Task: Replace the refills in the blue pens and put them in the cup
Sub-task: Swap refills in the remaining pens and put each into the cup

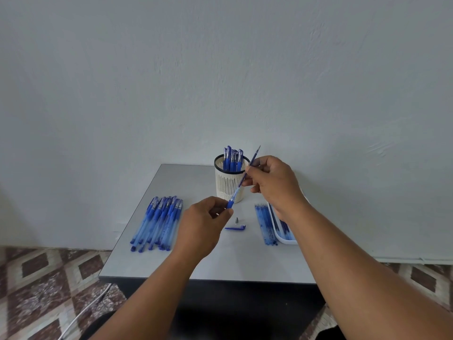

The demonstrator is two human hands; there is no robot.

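Standing behind both hands, the cup [230, 180] already holds about 6 finished pens; left of the left hand [202, 224], a pile of pens [157, 223] awaits. It grips a barrel [232, 200]; the right hand [272, 182] pinches its refill [252, 160], half seated.

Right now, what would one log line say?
left hand: holds pen barrel | right hand: pinches refill partly in barrel | cap, tip: on table
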